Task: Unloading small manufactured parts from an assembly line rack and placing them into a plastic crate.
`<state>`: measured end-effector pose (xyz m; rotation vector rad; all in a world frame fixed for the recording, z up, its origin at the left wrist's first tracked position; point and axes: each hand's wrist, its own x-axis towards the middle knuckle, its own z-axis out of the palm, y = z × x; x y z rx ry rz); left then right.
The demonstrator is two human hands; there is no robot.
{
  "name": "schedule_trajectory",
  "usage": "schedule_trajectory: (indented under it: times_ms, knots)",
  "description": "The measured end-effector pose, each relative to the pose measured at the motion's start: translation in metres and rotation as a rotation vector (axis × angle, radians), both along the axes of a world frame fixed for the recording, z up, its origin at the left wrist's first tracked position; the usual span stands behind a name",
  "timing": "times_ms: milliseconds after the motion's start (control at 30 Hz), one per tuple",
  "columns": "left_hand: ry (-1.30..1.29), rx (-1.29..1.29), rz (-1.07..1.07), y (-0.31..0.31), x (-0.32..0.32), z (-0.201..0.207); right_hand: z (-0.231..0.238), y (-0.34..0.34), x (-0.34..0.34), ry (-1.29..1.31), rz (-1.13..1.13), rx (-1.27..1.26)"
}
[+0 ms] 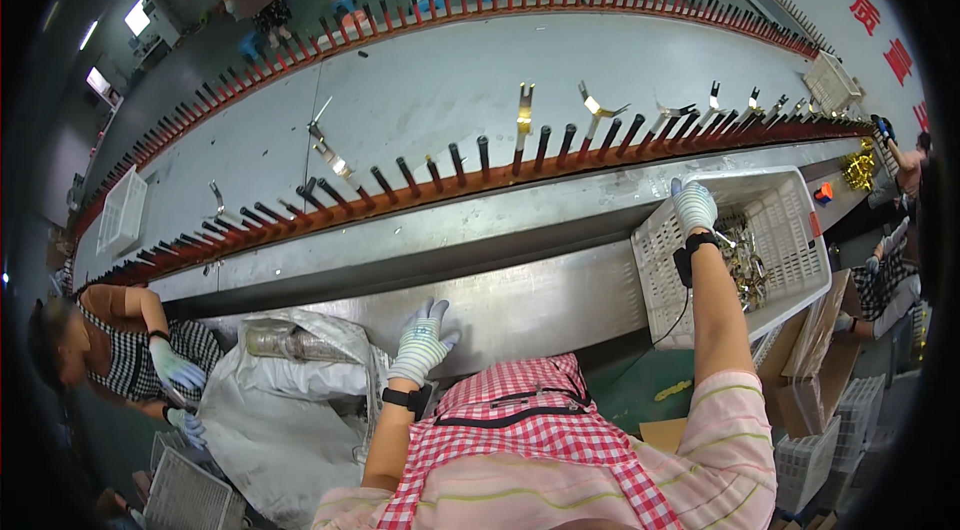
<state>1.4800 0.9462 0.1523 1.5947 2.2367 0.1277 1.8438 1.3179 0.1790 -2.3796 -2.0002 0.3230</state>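
Note:
My left hand (424,342), in a striped white glove, is over the near edge of the steel bench (540,300). Its fingers are spread and hold nothing. At the right, my right hand (693,206), gloved the same way, grips the far left rim of a white plastic basket (808,260). Shiny metal parts (745,265) lie heaped in that basket, partly hidden by my right forearm. Beyond the bench runs a curved rail (450,192) of upright dark-tipped red pegs. Bent metal pieces (525,115) sit on several of them.
A large white sack (290,430) stands to my left beside a co-worker (130,350) in a checked apron. Cardboard boxes (815,360) and crates are stacked at the right. Another white basket (122,213) rests at the far left. More people are at the right edge and at the back.

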Motion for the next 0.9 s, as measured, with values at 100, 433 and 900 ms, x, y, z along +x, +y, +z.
schedule_trajectory:
  times_ms: [100, 433, 900]
  knots:
    - [0.083, 0.145, 0.033, 0.028, 0.008, -0.006, 0.012, 0.006, 0.009, 0.055, -0.006, -0.048]
    - [0.343, 0.459, 0.094, 0.122, 0.039, -0.03, 0.003, 0.052, 0.087, 0.043, -0.007, 0.005]
    - [-0.234, 0.747, -0.133, 0.279, 0.16, 0.043, 0.01, 0.116, 0.158, -0.007, -0.025, 0.006]
